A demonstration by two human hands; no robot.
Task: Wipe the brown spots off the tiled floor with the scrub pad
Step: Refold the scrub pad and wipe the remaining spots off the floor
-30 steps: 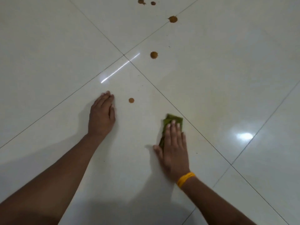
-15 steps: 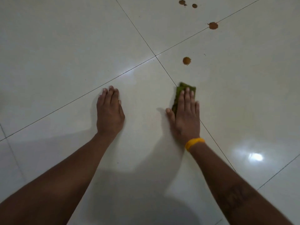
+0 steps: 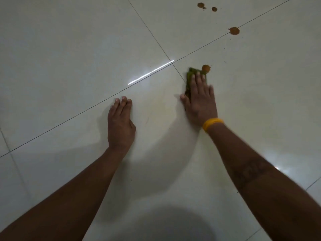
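A: Why is the right hand (image 3: 199,98) flat?
B: To press the scrub pad (image 3: 189,79) onto the floor (image 3: 69,49); its far edge touches the nearest brown spot (image 3: 206,68).
A: The left hand (image 3: 120,125)?
B: Empty, spread flat left of the pad, probably bracing.

Right hand (image 3: 199,96) flat on green scrub pad (image 3: 189,79); pad seemingly touching brown spot (image 3: 206,68)
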